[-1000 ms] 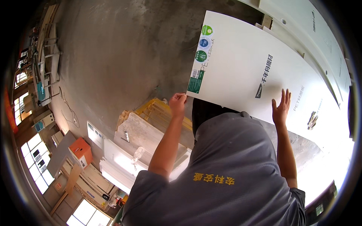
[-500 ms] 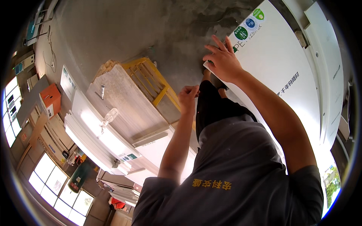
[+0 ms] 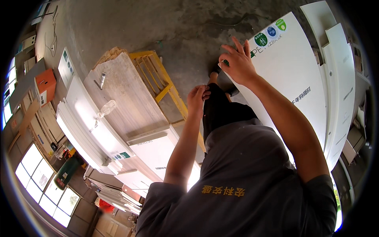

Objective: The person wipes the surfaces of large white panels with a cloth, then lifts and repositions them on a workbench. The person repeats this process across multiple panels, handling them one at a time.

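Observation:
My right hand (image 3: 239,67) is at the near left corner of a large white panel (image 3: 284,75). Its thumb and forefinger close around that corner, while the other fingers spread out above the surface. Round green and blue stickers (image 3: 260,39) and printed lettering mark the panel's far left edge. My left hand (image 3: 196,98) hovers in front of my black trouser leg (image 3: 225,106), left of the corner and apart from the panel. Its fingers are curled together; whatever they may pinch is too small to make out.
More white panels (image 3: 341,87) lie at the right. On the left, a wooden board (image 3: 122,94) carries a clear plastic bottle (image 3: 106,108) and a small tube-like tool (image 3: 102,80). Beside it stand a yellow metal frame (image 3: 167,89), stacked white boards (image 3: 85,138) and an orange box (image 3: 45,87).
The view has shifted, so the surroundings at left slide leftward and the sticker corner slides right. My right hand stays at the panel's corner; my left hand stays curled near my leg.

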Available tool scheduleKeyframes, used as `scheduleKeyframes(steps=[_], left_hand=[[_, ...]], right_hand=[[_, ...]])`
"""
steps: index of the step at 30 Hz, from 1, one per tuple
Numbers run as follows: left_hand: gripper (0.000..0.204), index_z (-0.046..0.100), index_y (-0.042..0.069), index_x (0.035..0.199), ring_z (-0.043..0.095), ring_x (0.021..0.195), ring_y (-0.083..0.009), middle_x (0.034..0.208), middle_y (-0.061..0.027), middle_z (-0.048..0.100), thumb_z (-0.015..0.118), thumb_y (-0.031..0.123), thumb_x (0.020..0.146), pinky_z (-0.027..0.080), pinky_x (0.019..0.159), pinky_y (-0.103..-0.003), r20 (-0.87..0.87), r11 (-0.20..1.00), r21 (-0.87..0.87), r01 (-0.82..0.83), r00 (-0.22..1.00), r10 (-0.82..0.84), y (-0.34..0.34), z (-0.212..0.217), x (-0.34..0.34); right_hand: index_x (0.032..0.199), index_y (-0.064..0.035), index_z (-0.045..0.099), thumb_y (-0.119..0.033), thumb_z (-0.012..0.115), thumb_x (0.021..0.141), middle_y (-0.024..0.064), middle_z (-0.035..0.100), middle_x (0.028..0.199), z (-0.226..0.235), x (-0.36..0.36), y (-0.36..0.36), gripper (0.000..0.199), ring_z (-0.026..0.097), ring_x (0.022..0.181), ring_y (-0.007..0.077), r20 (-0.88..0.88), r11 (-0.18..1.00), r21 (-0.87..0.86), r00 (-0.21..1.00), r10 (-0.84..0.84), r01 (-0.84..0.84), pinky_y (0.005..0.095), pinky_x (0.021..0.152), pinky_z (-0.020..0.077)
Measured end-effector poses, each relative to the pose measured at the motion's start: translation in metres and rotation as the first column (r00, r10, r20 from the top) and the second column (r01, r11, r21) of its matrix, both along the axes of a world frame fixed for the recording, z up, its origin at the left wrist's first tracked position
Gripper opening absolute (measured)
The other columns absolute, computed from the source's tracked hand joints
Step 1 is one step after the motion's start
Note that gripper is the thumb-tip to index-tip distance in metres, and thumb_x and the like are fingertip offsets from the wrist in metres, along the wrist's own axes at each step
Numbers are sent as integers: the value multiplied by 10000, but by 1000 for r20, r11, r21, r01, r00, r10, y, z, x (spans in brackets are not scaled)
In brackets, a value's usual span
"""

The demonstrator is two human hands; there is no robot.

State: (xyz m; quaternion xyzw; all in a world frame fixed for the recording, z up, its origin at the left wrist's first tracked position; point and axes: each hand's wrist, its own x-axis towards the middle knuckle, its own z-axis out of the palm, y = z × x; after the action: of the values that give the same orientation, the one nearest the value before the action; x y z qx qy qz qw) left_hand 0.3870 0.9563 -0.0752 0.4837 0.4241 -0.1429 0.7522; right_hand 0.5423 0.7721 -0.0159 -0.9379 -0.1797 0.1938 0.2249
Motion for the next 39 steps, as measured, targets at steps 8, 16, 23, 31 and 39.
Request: scheduleKeyframes(steps=[8,16,23,31,39], left_hand=[[189,695,18,1064,665,821,-119,978,-57,715,627,191,1029,513,735,-265,1,999,-45,-18,1000,18,3,6,8],[182,748,52,1017,690,746,-171,950,-59,735,790,157,876,546,700,-313,162,631,748,205,865,-474,-25,55,58],[145,768,116,930,730,794,-242,902,-37,758,803,223,840,563,705,-372,30,276,938,210,745,-667,-37,54,93],[155,778,156,915,738,860,-304,917,-68,763,722,300,898,582,714,-417,-465,-294,883,367,587,-663,-47,71,121],[235,776,89,922,744,931,-331,954,-134,766,708,311,889,603,805,-432,-707,-577,707,409,429,-562,-63,81,145]], right_hand=[[1022,-174,758,-270,650,932,101,514,1526,-4,0,-4,170,159,1579,354,4,999,35,1000,16,-16,625,1258,-3],[1277,-155,673,-164,656,920,143,376,1621,-11,-7,-34,358,166,1576,385,126,993,120,992,-18,3,538,1281,118],[1518,-194,473,-123,641,963,187,292,1662,-36,-104,-229,584,215,1560,399,357,813,63,748,-560,579,511,1254,236],[1561,-133,415,-222,529,1043,128,378,1633,-63,-221,-369,537,315,1523,345,603,684,-50,568,-561,728,479,1246,260],[1546,-151,428,-204,529,1028,97,389,1634,-58,-219,-358,530,327,1524,305,581,632,-11,519,-627,775,457,1255,260]])
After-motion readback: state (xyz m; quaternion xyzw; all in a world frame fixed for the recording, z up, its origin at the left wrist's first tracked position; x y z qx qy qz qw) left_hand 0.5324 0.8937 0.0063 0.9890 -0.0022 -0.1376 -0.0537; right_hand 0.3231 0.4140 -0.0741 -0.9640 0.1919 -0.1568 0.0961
